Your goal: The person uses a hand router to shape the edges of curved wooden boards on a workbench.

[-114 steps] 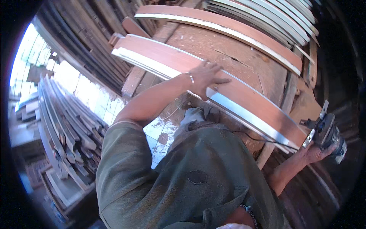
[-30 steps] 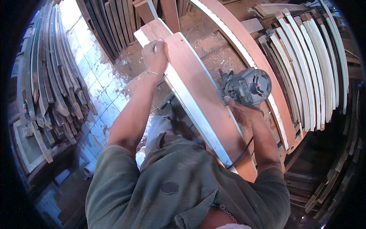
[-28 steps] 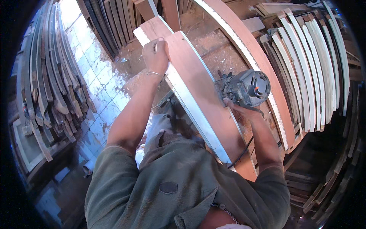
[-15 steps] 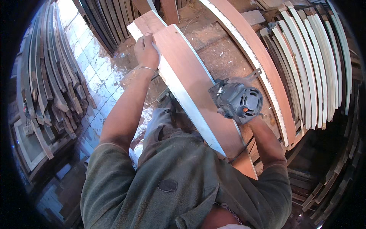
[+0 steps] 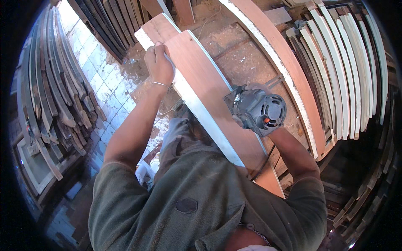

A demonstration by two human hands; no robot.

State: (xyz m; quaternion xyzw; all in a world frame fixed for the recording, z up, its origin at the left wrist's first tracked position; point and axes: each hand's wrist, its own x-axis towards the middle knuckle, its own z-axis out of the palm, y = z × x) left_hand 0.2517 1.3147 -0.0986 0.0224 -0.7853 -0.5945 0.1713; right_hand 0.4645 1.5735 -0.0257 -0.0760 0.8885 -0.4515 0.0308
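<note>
A long curved board (image 5: 205,75) with a pinkish wooden face and white edges lies diagonally before me, over a second, similar piece whose far end shows. My left hand (image 5: 160,66) is closed around the board's left edge near that far end. On the board's right edge sits a dark grey power router (image 5: 257,108) with an orange button, a metal arm sticking out to its right. My right hand (image 5: 271,131) holds the router from below and is mostly hidden by it. A dark cord runs from the router toward my body.
Another curved board (image 5: 289,71) lies to the right on the dusty bench (image 5: 243,54). Stacked white curved pieces (image 5: 339,71) fill the right side. Dark weathered slats (image 5: 54,88) are piled at left beside a white tiled floor (image 5: 111,108); more boards (image 5: 109,21) stand at the back.
The board is more diagonal than 3.8 seconds ago, and my left hand now grips its edge. The router has come from the far right end onto the board and most recently shifted slightly downward and left.
</note>
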